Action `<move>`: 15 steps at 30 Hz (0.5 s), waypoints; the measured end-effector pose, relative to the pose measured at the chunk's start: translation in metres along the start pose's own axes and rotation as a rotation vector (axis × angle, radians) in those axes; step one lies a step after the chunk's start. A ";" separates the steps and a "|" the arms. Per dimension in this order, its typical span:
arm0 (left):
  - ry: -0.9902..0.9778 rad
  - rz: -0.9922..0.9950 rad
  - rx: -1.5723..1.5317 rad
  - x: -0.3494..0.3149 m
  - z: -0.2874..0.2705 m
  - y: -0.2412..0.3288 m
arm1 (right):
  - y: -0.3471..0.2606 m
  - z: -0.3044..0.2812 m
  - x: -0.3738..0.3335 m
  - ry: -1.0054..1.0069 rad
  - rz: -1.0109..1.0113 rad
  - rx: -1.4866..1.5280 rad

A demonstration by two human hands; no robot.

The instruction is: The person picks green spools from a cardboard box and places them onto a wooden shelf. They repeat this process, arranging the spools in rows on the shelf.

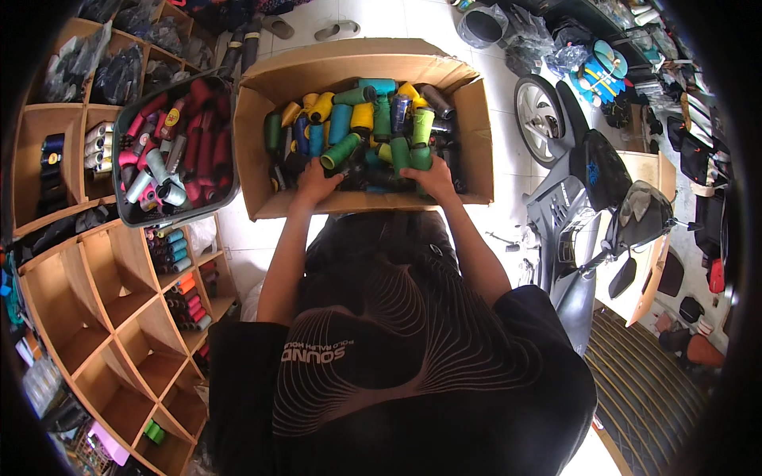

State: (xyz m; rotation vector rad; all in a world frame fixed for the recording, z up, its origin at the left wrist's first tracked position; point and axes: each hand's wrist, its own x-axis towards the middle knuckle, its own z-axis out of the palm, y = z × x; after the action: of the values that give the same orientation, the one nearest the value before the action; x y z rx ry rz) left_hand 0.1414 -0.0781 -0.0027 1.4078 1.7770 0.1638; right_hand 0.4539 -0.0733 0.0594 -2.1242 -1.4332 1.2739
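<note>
A cardboard box [274, 186] in front of me is full of thread spools in green, yellow, blue, teal and dark colours. Inside its near left part, my left hand [318, 184] has its fingers closed round the lower end of a green thread spool [341, 151], which lies tilted. Toward the near right, my right hand [431, 179] grips green spools; one green thread spool [400, 155] stands at its thumb. A lime spool [423, 125] rests just beyond that hand. Some fingertips are hidden among the spools.
A dark tub [127, 208] of red, pink and grey spools stands left of the box. Wooden cubby shelves [119, 349] line the left, some holding spools. A motorbike [567, 214] is parked on the right. Slippers [336, 31] lie on the tiled floor beyond the box.
</note>
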 end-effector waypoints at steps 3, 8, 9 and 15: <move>0.161 0.064 0.175 -0.015 -0.006 0.036 | 0.014 0.007 0.013 -0.005 0.059 0.128; 0.021 0.124 -0.345 -0.022 -0.016 0.054 | -0.019 0.022 0.001 -0.159 -0.118 0.295; -0.136 0.037 -0.571 -0.023 -0.017 0.058 | -0.032 0.024 -0.005 -0.195 -0.165 0.294; -0.249 -0.085 -0.811 -0.038 -0.021 0.081 | -0.057 0.032 -0.009 -0.442 -0.206 0.351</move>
State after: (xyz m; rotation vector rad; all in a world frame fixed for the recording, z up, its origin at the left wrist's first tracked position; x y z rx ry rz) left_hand 0.1881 -0.0731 0.0761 0.7255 1.3231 0.5665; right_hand 0.3934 -0.0615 0.0820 -1.4891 -1.4064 1.8272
